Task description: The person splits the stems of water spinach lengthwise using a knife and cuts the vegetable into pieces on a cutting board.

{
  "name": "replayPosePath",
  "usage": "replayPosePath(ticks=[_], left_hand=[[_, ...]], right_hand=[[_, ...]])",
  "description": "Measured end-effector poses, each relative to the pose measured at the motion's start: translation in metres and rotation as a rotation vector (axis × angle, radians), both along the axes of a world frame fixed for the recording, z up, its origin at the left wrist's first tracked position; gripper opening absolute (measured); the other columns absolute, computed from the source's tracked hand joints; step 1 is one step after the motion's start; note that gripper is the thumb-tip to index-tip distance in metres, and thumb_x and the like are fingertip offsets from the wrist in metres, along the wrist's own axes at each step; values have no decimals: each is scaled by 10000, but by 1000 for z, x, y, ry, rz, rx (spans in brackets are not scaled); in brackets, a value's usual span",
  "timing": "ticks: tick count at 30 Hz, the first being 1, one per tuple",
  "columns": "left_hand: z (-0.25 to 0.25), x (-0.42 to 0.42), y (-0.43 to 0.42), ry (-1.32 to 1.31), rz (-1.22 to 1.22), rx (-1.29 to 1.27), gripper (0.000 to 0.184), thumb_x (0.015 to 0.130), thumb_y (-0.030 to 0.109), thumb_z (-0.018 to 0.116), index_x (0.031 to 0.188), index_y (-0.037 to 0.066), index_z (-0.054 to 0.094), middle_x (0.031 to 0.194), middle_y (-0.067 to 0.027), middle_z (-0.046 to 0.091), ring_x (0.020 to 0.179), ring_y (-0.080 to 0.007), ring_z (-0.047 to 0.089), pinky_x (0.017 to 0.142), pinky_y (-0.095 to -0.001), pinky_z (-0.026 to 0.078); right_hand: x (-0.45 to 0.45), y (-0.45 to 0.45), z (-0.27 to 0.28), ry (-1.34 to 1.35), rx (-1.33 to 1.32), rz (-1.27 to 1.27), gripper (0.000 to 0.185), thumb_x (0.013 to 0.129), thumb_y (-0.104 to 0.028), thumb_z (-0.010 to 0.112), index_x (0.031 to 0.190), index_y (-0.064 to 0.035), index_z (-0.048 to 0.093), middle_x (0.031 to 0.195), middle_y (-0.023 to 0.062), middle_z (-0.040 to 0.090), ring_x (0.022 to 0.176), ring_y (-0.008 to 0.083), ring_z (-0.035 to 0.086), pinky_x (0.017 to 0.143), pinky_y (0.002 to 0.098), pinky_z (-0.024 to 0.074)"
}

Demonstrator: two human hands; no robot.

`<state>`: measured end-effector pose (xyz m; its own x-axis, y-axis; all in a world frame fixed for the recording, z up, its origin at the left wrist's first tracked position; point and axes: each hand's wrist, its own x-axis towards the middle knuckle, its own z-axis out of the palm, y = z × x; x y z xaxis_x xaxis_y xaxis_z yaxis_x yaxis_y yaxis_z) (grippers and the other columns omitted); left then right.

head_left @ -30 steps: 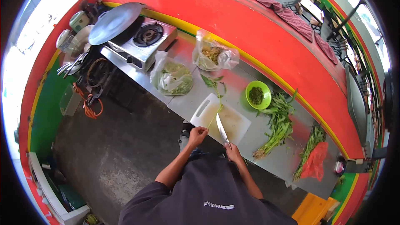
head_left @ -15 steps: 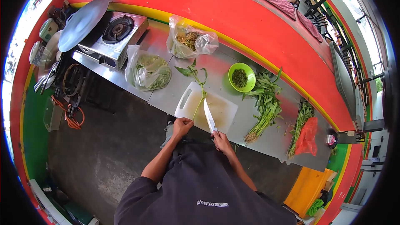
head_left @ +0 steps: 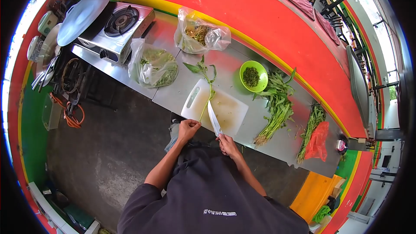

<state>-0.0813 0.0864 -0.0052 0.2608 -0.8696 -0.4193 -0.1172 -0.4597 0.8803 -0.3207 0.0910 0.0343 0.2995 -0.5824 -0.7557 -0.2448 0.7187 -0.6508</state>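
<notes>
My left hand pinches the lower end of a long green stem at the near edge of the white cutting board. The stem runs across the board, and its leafy top extends past the far edge. In my right hand is the handle of a knife, its blade pointing away over the board with the tip beside the stem. To the right, a green bowl holds chopped greens. A leafy bundle with roots lies beyond it on the steel counter.
Two plastic bags of greens, one nearer and one farther, stand left of the board. A gas stove and large round lid are farther left. Another bundle and a red bag lie right.
The camera view has shifted, moving the scene leftward. The knife tip has come closer to the stem, while both hands keep their holds.
</notes>
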Motion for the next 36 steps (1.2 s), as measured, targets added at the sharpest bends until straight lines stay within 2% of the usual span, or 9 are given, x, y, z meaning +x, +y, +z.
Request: replayPosePath(ticks=[11, 19, 26, 29, 32, 33, 36], left_hand=[[10, 6, -5, 101, -26, 38, 282, 834, 213, 788, 929, -50, 756, 770, -86, 738, 673, -103, 663, 632, -263, 529], [11, 3, -3, 71, -48, -20, 281, 844, 218, 787, 928, -48, 755, 763, -83, 734, 666, -97, 655, 627, -264, 527], [36, -9, 5, 161, -34, -18, 266, 857, 198, 783, 933, -53, 736, 759, -57, 716, 660, -80, 622, 599, -243, 495], [47, -22, 22, 81, 11, -30, 267, 860, 195, 780, 936, -55, 730, 748, -48, 705, 661, -76, 618, 608, -236, 494], [27, -35, 40, 114, 135, -58, 253, 864, 208, 791, 926, -29, 728, 747, -8, 680, 646, -55, 570, 585, -224, 443], [24, -39, 45, 104, 171, -77, 250, 857, 192, 783, 916, -42, 720, 713, -18, 675, 631, -63, 579, 583, -235, 469], [12, -51, 62, 87, 279, -45, 240, 857, 188, 783, 910, -34, 707, 693, 5, 649, 612, -49, 549, 562, -226, 444]], right_hand=[[-2, -3, -4, -31, 69, -13, 427, 1093, -438, 389, 1041, -37, 525, 565, -43, 334, 412, 72, 298, 377, 252, 280], [-8, -6, -6, -81, 187, -49, 436, 1084, -462, 399, 1036, -50, 534, 577, -46, 325, 421, 68, 287, 386, 249, 263], [-11, -4, -27, 114, -92, 101, 430, 1081, -439, 403, 1013, -33, 525, 561, -24, 360, 399, 87, 338, 361, 273, 307], [-15, -6, -36, 143, -173, 146, 425, 1079, -423, 408, 996, -25, 531, 545, -10, 377, 372, 100, 351, 354, 292, 323], [-18, -11, -35, 173, -236, 175, 421, 1076, -409, 416, 982, -18, 541, 527, 0, 384, 350, 112, 357, 350, 307, 325], [-20, -12, -35, 178, -255, 175, 420, 1075, -403, 420, 976, -15, 546, 519, 4, 385, 342, 117, 360, 348, 312, 323], [-24, -13, -36, 164, -261, 190, 421, 1072, -404, 427, 969, -15, 553, 519, 8, 393, 345, 119, 375, 344, 313, 318]])
